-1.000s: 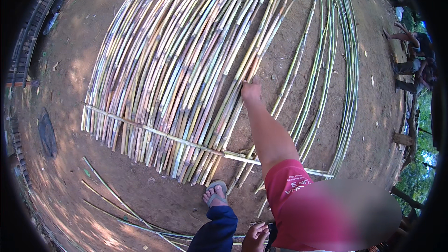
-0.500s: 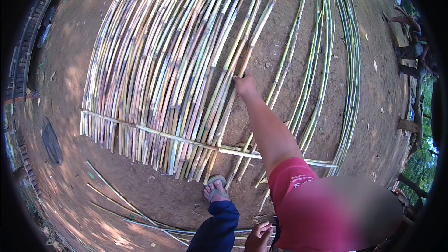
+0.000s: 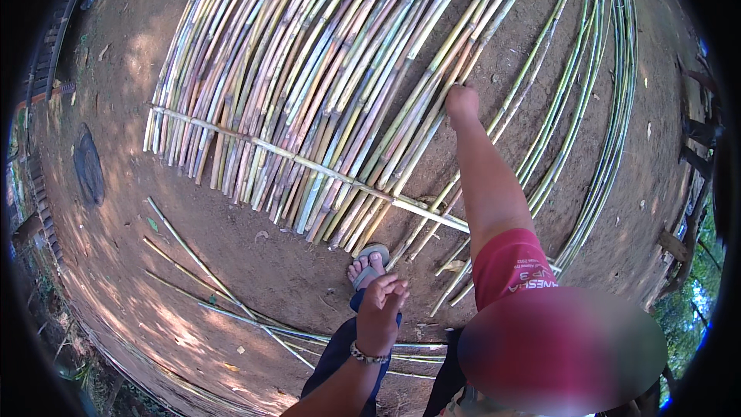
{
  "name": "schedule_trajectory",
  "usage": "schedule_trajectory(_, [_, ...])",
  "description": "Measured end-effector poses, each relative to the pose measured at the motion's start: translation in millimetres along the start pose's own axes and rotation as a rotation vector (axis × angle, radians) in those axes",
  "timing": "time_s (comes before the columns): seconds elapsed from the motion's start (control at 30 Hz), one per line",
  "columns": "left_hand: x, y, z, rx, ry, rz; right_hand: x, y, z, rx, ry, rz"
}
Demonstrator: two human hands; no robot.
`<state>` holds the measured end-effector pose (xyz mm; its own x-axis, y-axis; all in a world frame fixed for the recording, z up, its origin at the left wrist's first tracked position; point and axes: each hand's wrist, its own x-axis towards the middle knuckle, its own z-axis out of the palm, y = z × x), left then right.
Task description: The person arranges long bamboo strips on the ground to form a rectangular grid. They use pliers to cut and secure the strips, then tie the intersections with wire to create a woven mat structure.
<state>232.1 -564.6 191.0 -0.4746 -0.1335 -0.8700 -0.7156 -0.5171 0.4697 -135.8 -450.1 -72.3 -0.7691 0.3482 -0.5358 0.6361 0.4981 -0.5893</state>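
My right hand, at the end of a red-sleeved arm, is closed on a bamboo pole at the right side of a wide row of poles. Its fingers are partly hidden behind the back of the hand. Many slim bamboo poles in green, tan and purplish tones lie side by side on the dirt. Across their near ends runs a cross pole. My left hand, with a beaded bracelet, hovers over my leg near my sandaled foot. Its fingers are loosely bent, holding nothing visible.
Right of the row lie several spaced green poles and a denser bundle of thin ones. Loose poles rest on the ground at lower left. A dark flat piece lies at far left. Wood blocks stand at the right.
The whole view has shifted, so the poles sit higher and farther right. My left hand has risen from the lower edge to beside my foot. My right hand stays at the same pole.
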Motion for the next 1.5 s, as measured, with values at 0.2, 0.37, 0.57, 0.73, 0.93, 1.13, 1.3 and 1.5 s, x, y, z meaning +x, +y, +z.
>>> schedule_trajectory(0.2, [133,-35,-27,1.550,-0.291,0.361,-7,-6,-12,-0.394,0.102,-0.067])
schedule_trajectory(0.37, [162,-58,-35,1.800,-0.223,0.190,-32,-25,-16,-0.204,-0.067,-0.065])
schedule_trajectory(0.57, [169,-76,-27,1.788,-0.169,0.164,-17,-26,-7,-0.515,-0.109,-0.175])
schedule_trajectory(0.73, [172,-89,-18,1.895,-0.138,0.101,-7,35,-69,-0.495,-0.077,-0.463])
schedule_trajectory(0.93, [161,-69,-2,1.969,-0.151,0.012,-121,158,-166,-0.366,0.116,-0.204])
schedule_trajectory(1.13, [131,-43,-8,1.972,-0.104,-0.032,-272,252,-210,-0.372,-0.197,-0.092])
schedule_trajectory(1.3, [54,-52,-47,1.673,0.074,0.064,-332,294,-247,-0.522,-0.662,-0.074])
schedule_trajectory(1.5, [-14,-113,-56,1.260,0.031,-0.076,-299,249,-311,-0.600,-0.639,-0.209])
